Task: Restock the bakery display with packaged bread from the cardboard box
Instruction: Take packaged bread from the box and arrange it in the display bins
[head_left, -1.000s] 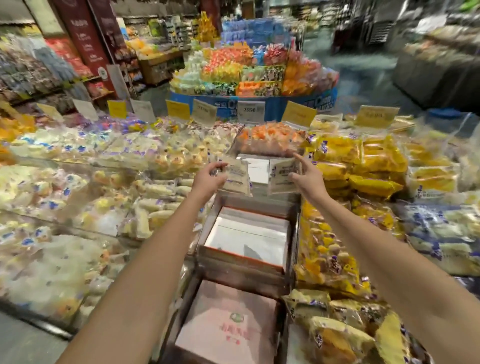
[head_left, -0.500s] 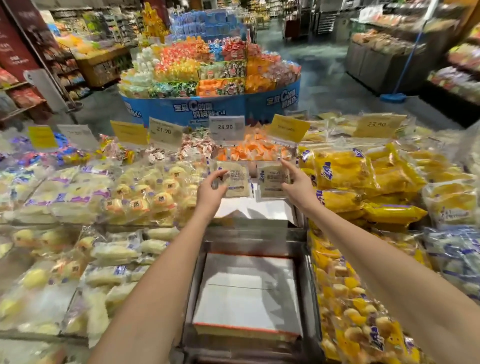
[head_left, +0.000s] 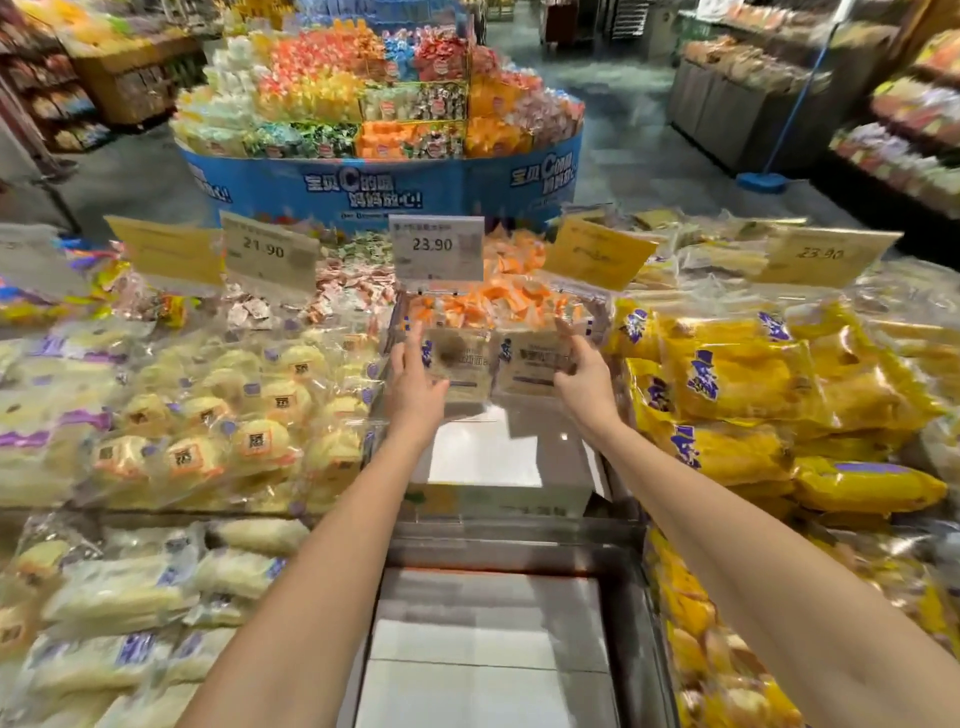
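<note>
A supermarket is shown: packaged bread (head_left: 208, 415) is heaped in open metal bins (head_left: 519, 540); price tags (head_left: 437, 248) reading 21.90 and 23.90 are stood above the goods. A round stand (head_left: 322, 171) piled with wrapped sweets (head_left: 332, 88) is seen across the aisle, ringed by a blue printed banner (head_left: 363, 189); stocked shelves (head_left: 909, 119) are lined along the floor beyond.
</note>
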